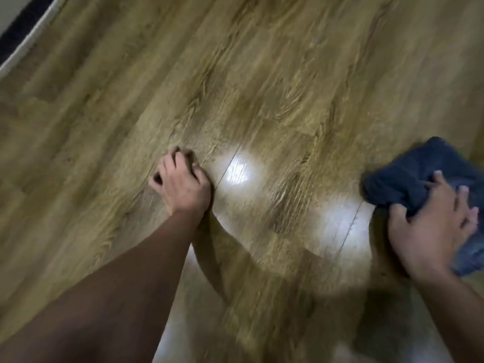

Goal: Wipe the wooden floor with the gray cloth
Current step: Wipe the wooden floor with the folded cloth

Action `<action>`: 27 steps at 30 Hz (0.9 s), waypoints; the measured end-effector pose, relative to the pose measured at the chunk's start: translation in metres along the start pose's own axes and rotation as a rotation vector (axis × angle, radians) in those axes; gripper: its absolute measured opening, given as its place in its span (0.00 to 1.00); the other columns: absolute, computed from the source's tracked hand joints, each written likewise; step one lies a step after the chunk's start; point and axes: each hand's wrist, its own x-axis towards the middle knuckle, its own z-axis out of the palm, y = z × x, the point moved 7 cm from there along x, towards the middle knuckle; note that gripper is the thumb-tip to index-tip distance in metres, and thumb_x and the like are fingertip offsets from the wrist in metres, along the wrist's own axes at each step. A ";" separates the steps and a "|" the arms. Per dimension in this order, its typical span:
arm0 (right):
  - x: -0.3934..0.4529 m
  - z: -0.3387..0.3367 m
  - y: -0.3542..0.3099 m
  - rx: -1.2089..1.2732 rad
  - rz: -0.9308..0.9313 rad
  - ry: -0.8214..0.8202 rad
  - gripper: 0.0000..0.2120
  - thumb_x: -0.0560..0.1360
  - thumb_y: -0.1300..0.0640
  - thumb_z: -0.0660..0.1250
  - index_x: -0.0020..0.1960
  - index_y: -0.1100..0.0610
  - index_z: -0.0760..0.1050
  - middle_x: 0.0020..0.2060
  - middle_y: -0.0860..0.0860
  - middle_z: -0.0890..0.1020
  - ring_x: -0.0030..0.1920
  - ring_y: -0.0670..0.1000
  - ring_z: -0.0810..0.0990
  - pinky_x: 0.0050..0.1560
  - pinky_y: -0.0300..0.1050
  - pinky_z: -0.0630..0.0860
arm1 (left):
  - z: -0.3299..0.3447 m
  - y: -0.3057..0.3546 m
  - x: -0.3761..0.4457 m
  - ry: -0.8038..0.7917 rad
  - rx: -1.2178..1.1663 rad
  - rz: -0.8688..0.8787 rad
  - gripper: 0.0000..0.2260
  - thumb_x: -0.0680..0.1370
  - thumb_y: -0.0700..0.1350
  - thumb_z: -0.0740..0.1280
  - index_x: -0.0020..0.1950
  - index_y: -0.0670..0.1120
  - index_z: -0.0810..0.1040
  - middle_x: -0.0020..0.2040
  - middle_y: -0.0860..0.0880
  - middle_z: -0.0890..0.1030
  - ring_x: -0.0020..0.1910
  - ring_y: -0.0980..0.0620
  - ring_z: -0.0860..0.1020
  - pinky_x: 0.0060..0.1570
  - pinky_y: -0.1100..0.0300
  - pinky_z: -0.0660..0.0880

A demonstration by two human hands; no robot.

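Bunching under the right hand [432, 226], gray cloth [408, 176] fills its curled grip.

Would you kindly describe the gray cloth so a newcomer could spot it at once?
Start from the wooden floor and go to its right edge. There the right hand grips the gray cloth, a crumpled dark bundle, the only fabric on the planks.

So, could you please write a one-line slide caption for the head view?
Right hand grips gray cloth on wooden floor; left hand braces, fingers curled.
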 end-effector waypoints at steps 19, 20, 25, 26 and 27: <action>-0.225 0.090 -0.135 -0.282 -1.400 -0.523 0.22 0.67 0.46 0.60 0.59 0.44 0.77 0.75 0.45 0.69 0.76 0.57 0.64 0.73 0.58 0.59 | 0.002 -0.011 0.008 0.000 -0.119 -0.050 0.18 0.71 0.51 0.57 0.56 0.49 0.79 0.64 0.51 0.77 0.72 0.48 0.67 0.69 0.41 0.59; -0.212 0.091 -0.140 -0.298 -1.416 -0.527 0.23 0.65 0.45 0.61 0.60 0.44 0.77 0.75 0.45 0.69 0.77 0.57 0.64 0.74 0.58 0.57 | 0.001 -0.012 0.008 0.005 -0.125 -0.049 0.18 0.71 0.50 0.57 0.56 0.49 0.79 0.64 0.50 0.77 0.72 0.48 0.67 0.69 0.41 0.59; -0.138 0.098 -0.180 -0.238 -1.130 -0.576 0.26 0.66 0.44 0.63 0.64 0.47 0.75 0.76 0.43 0.67 0.79 0.53 0.58 0.77 0.55 0.51 | -0.006 -0.005 0.006 -0.027 -0.121 -0.066 0.20 0.71 0.50 0.58 0.59 0.51 0.79 0.67 0.52 0.76 0.73 0.49 0.66 0.68 0.45 0.58; -0.133 0.098 -0.183 -0.222 -1.100 -0.587 0.26 0.67 0.44 0.62 0.65 0.47 0.73 0.77 0.43 0.65 0.80 0.52 0.55 0.78 0.55 0.50 | -0.009 -0.005 0.007 -0.073 -0.131 -0.051 0.21 0.71 0.50 0.58 0.62 0.51 0.78 0.69 0.53 0.74 0.73 0.50 0.64 0.68 0.47 0.57; -0.131 0.098 -0.184 -0.215 -1.084 -0.598 0.26 0.68 0.44 0.62 0.66 0.46 0.72 0.77 0.42 0.63 0.80 0.51 0.52 0.78 0.55 0.49 | -0.012 -0.007 0.009 -0.138 -0.157 -0.013 0.21 0.73 0.49 0.59 0.65 0.53 0.76 0.73 0.55 0.71 0.75 0.51 0.62 0.68 0.48 0.55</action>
